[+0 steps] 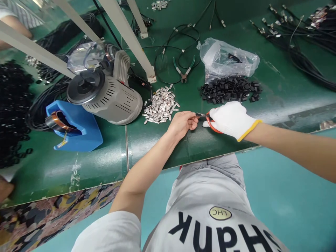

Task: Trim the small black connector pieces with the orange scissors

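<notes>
Now: both hands meet just inside the desk's near edge

Far left, black cable coils [15,105] crowd the desk [78,168] up to its left side. Beside them a blue tray [84,136] holds a tape roll [56,120], and a grey machine [112,99] lies tilted against the tray's far rim. Below the tray, bare green surface runs down to the near edge, cut by a seam running front to back.

A heap of silver clips [161,105] sits just right of the machine, near the left hand [183,123]. That hand's grip is pinched together, fingertips touching the metal tip of a red-handled cutter [210,123]; what lies between them is too small to tell. The right hand [231,119], in a white glove with a yellow cuff, has its grip wrapped around the cutter's handles. Both hands hover over a narrow strip of clear desk, the near edge close below them.

Beyond the right hand lies a heap of black pieces [231,90], with a plastic bag [228,57] touching its far side and green-handled pliers [183,68] to the bag's left. To the right, open green surface stretches out to a cable bundle [301,52] at the far corner.
</notes>
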The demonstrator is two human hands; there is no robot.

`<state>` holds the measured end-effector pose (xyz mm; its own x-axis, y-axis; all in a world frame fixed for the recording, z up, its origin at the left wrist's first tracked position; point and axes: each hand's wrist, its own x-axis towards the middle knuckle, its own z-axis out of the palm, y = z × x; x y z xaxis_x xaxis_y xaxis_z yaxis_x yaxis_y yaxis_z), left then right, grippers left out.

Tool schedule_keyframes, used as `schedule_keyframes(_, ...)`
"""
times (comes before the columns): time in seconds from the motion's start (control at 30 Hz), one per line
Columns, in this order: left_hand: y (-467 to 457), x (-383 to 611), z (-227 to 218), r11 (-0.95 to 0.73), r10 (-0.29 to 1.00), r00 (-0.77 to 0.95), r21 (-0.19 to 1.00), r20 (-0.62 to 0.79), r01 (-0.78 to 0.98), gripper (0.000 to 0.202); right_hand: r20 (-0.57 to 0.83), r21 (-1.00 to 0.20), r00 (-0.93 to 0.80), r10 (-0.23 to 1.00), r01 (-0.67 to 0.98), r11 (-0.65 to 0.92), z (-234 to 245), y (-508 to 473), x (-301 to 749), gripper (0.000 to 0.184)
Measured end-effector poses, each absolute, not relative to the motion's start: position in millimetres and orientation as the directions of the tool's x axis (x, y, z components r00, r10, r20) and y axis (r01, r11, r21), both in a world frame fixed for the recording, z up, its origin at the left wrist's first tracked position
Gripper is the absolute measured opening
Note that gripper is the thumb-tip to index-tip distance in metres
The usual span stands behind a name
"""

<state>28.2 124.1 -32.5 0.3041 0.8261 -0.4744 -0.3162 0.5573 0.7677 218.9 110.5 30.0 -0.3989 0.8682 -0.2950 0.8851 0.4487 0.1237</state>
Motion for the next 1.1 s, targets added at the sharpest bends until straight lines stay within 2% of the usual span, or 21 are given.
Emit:
schedule_keyframes(0.17, 124.6, 27.5, -32.4, 0.554, 0.828, 0.310, 0.762, -0.466, -0.334, 0.014, -0.275, 0.137, -0.337, 0.901, 0.913, 0.383, 28.6, 107.2, 215.5, 0.061)
schedule_keyframes(0.37, 124.4, 27.0, -32.3, 0.557, 0.826, 0.315, 0.763, -0.467, -0.329, 0.013, -0.277, 0.113, -0.281, 0.919, 0.940, 0.322, 27.6, 106.9, 216.0, 0.075)
schedule_keyframes(0.7, 125.4, 24.8, -31.2, 0.552, 0.825, 0.339, 0.773, -0.453, -0.312, 0.016, -0.444, -0.016, -0.307, 0.842, 0.942, 0.335, 41.9, 115.5, 218.1, 0.087)
schedule_keyframes(1.1, 120.0, 27.7, -31.4, 0.497, 0.847, 0.361, 0.823, -0.391, -0.274, 0.022, -0.345, 0.031, -0.397, 0.851, 0.901, 0.433, 41.0, 114.9, 224.9, 0.086)
